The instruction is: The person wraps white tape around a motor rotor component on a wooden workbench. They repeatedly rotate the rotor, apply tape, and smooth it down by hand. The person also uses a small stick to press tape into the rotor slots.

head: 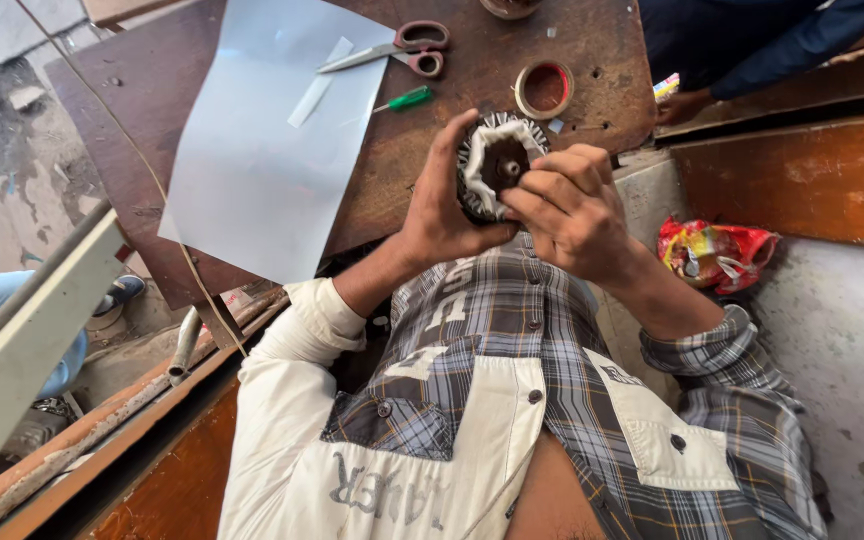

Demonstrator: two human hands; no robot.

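Observation:
My left hand (pixel 439 205) grips a round motor armature core (pixel 494 163) with white paper strips lining its slots and a dark brown centre. My right hand (pixel 570 205) pinches at the core's lower right edge with thumb and fingers closed on it. Both hands hold the core in front of my chest, above my plaid shirt, near the edge of the brown wooden table (pixel 512 60).
On the table lie a large grey sheet (pixel 262 150), scissors (pixel 402 50) with red-brown handles, a green-handled screwdriver (pixel 407 99) and a tape roll (pixel 544 89). Another person's hand and dark blue sleeve (pixel 742 50) are at upper right. A red crumpled wrapper (pixel 717 252) lies at right.

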